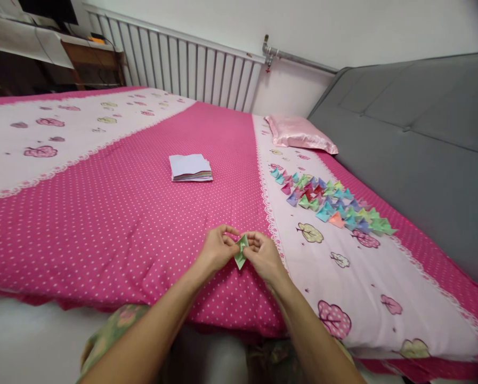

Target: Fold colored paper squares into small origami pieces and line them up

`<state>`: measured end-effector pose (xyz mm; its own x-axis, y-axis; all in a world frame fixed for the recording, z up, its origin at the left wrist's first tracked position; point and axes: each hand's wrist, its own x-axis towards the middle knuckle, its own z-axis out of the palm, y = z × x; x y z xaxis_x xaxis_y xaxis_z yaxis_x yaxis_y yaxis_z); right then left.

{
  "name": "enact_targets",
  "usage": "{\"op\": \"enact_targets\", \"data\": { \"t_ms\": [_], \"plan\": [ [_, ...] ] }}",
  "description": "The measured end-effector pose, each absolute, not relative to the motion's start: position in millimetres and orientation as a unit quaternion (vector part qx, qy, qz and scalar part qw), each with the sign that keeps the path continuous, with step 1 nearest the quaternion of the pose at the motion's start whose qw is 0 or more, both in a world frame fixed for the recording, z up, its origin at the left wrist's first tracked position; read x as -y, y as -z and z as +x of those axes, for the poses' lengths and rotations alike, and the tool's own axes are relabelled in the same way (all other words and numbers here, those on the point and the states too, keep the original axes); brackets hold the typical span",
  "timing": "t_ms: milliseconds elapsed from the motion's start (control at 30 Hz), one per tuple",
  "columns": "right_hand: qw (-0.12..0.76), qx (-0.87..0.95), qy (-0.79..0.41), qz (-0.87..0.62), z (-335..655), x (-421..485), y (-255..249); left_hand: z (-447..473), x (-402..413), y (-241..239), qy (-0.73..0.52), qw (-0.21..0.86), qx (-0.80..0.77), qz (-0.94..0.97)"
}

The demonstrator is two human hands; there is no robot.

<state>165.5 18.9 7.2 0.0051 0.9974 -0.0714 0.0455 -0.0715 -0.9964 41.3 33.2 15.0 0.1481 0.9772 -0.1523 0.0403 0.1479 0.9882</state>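
A small piece of folded green paper (241,256), diamond-shaped from here, is held upright between both hands above the near edge of the bed. My left hand (218,246) pinches its left side with thumb and fingers. On the other side my right hand (265,255) grips it the same way, fingers curled in. Ahead and to the left lies a stack of paper sheets (191,166), pale lilac on top with other colours at its edge. Many folded paper boats (329,200) in several colours stand in rows on the right.
The bed (143,213) has a pink dotted cover with pale printed strips. A pink satin pillow (300,134) lies at the far right against a grey headboard (414,117). Behind the bed are a white radiator (183,58) and a desk (90,53) with a monitor.
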Motion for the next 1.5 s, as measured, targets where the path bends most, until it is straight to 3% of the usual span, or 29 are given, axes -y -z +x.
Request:
{"op": "enact_targets", "data": {
  "t_ms": [267,567,1033,1300,1500],
  "plan": [
    [0.462,0.546,-0.478,-0.51,169,-18,-13,40,-33,-16,-0.425,0.575,-0.489,0.5],
    [0.378,0.652,-0.241,-0.612,168,-13,-18,43,-32,-21,-0.401,0.559,-0.504,0.522],
    [0.3,0.699,-0.093,-0.643,164,-8,-26,52,-31,-3,-0.45,0.516,-0.471,0.556],
    [0.304,0.7,-0.072,-0.643,162,-5,-25,52,-30,-5,-0.462,0.551,-0.498,0.485],
    [0.309,0.708,-0.069,-0.631,163,-4,-24,49,-29,-2,-0.477,0.519,-0.514,0.489]
  ]
}}
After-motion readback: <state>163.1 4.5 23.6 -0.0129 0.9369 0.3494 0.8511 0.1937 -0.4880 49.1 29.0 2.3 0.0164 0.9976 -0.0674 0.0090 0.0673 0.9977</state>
